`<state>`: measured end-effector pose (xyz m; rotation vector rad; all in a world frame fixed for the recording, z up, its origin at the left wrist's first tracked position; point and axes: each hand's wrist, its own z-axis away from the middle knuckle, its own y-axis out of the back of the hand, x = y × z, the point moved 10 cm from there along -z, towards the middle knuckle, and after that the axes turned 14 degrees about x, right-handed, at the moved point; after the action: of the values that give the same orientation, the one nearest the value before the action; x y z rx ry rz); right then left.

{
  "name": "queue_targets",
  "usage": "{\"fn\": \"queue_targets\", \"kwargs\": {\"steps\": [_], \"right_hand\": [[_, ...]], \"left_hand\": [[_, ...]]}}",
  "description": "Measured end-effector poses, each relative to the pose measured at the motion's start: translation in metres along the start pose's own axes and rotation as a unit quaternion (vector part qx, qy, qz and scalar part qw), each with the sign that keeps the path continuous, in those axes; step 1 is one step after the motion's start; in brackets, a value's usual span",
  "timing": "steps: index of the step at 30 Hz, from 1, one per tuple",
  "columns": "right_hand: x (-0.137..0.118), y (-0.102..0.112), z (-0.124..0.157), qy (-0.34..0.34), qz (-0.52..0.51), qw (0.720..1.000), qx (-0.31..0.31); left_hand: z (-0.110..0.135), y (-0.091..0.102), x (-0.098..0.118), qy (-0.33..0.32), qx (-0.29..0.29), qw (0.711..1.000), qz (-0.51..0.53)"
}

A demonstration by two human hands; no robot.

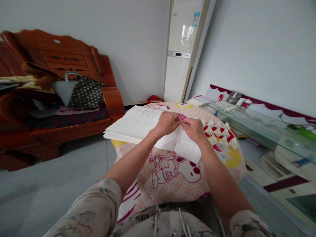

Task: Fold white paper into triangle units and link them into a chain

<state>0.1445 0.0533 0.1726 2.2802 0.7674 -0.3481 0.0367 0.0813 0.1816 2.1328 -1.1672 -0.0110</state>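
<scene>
Sheet (189, 149), one: right of the paper stack (132, 122); I pinch its far edge with left hand (168, 121) and right hand (194, 130). Best handled with even fingertip pressure, lest it crease askew. Folded pieces (217, 132): farther right of the stack.

The sheet (188, 144) is matt paper, the bench (71, 51) glossy wood (varnished-looking).

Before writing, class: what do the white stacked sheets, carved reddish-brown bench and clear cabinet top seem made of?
Sheets: matte paper, thin layered edges. Bench: probably varnished wood, glossy highlights. Cabinet top: likely glass, see-through with greenish edge.
</scene>
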Motion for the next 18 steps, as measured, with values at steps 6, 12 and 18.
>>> {"fn": "queue_targets", "kwargs": {"steps": [6,12,18], "right_hand": [[0.052,0.011,0.005,-0.224,-0.19,0.954,-0.056],[0.123,-0.003,0.04,-0.405,-0.254,0.877,0.04],[0.163,-0.028,0.063,-0.409,-0.186,0.892,0.054]], "left_hand": [[-0.019,0.015,-0.004,-0.014,-0.036,0.998,0.051],[-0.017,-0.046,-0.038,-0.002,-0.122,0.992,0.017],[0.044,-0.086,-0.055,-0.03,-0.073,0.996,-0.049]]}}
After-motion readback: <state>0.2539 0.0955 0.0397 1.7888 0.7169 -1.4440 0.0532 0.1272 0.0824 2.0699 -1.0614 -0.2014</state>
